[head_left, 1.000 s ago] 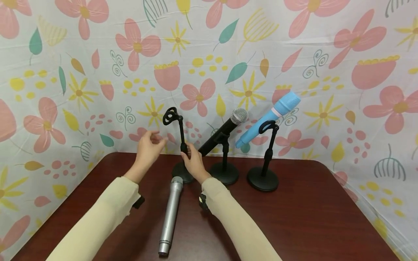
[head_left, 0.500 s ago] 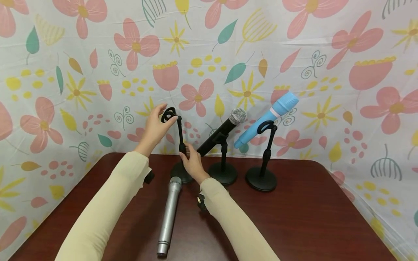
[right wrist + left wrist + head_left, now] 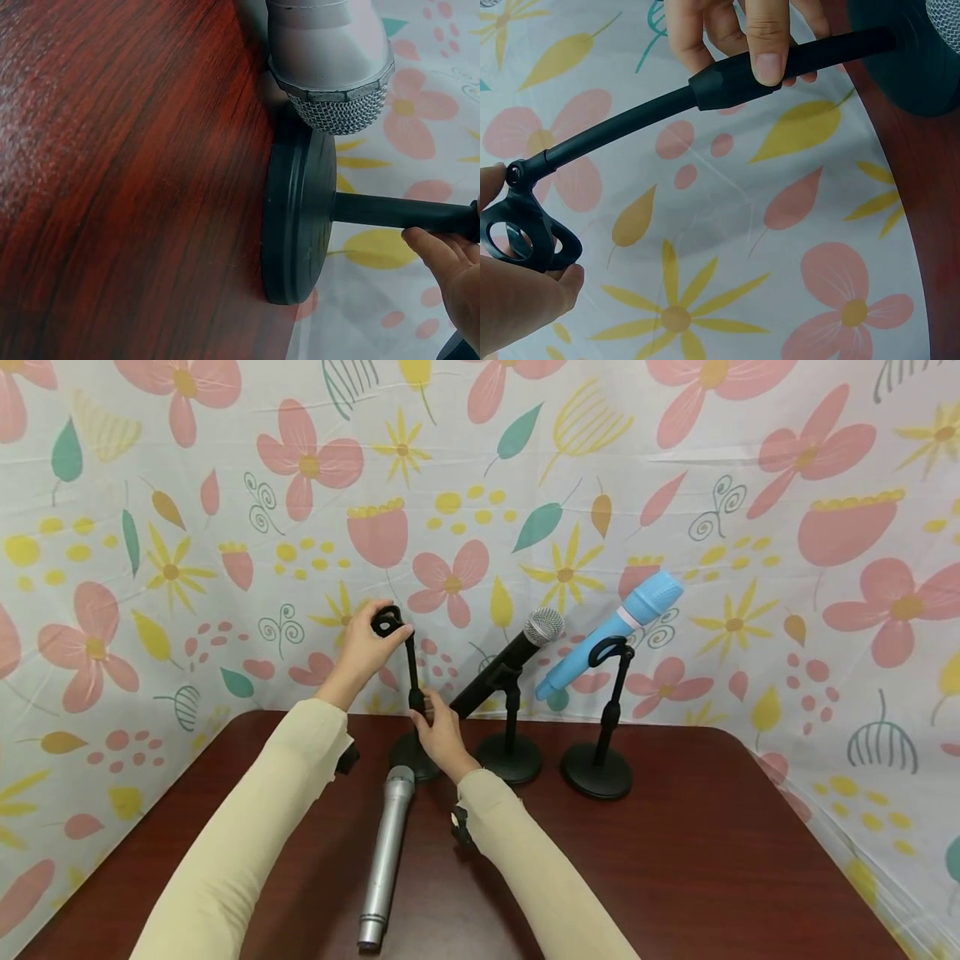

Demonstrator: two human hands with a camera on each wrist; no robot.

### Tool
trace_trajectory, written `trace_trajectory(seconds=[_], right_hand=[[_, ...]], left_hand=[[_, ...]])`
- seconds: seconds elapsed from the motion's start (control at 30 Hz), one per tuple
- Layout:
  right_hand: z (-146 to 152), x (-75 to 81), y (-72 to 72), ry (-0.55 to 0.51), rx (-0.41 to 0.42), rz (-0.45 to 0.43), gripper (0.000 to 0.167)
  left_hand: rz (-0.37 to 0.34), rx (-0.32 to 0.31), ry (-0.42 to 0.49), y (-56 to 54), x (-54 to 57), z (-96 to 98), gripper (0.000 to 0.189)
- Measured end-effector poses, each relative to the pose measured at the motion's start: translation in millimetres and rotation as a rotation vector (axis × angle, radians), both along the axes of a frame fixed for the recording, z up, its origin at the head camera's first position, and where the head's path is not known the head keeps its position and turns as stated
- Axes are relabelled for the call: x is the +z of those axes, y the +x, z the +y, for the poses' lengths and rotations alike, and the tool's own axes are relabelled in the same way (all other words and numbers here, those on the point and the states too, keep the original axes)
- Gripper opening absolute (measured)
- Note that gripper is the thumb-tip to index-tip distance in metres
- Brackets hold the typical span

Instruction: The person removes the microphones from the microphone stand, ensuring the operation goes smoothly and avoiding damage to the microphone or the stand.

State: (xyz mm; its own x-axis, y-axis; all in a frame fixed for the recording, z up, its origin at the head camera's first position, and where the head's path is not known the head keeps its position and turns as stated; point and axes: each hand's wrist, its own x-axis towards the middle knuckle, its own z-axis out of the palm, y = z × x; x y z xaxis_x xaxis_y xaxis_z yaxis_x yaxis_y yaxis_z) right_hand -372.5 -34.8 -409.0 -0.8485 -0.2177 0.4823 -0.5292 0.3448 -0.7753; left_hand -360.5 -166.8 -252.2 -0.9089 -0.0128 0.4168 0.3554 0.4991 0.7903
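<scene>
A black desktop microphone stand point(image 3: 413, 672) stands upright at the left of a row of stands. My left hand point(image 3: 362, 650) pinches the stand's ring-shaped clip point(image 3: 531, 232) between thumb and fingers. Lower down, my right hand point(image 3: 445, 739) grips the pole around its thicker collar point(image 3: 727, 81), thumb in front. The stand's round base point(image 3: 296, 217) sits flat on the table. A silver microphone point(image 3: 386, 860) lies between my forearms, its mesh head close to that base. In the right wrist view the fingertips touch the pole point(image 3: 397, 211).
To the right, a second stand point(image 3: 512, 756) holds a tilted black microphone point(image 3: 498, 667). A third stand point(image 3: 597, 770) is farther right, with a tilted blue microphone point(image 3: 609, 633) behind its clip. The dark red table point(image 3: 712, 843) ends at a flowered cloth point(image 3: 465, 460).
My left hand has moved up and right from beside the stand and has taken hold of its clip. The right hand keeps its grip on the pole.
</scene>
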Motion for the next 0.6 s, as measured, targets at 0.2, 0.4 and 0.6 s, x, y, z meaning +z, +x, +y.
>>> trace_trajectory(seconds=[0.2,0.4,0.6], right_hand=[[0.7,0.1,-0.5,-0.007,0.004,0.004,0.042],[1.2,0.6,-1.1,-0.019,0.000,0.007,0.041],[0.7,-0.1,0.6,-0.036,0.022,-0.002,0.041]], left_hand=[[-0.004,0.025,0.001,0.9,1.9,3.8,0.057],[0.014,-0.008,-0.020,-0.6,4.2,3.3,0.054],[0.037,-0.091,-0.189,-2.5,8.5,-5.1,0.034]])
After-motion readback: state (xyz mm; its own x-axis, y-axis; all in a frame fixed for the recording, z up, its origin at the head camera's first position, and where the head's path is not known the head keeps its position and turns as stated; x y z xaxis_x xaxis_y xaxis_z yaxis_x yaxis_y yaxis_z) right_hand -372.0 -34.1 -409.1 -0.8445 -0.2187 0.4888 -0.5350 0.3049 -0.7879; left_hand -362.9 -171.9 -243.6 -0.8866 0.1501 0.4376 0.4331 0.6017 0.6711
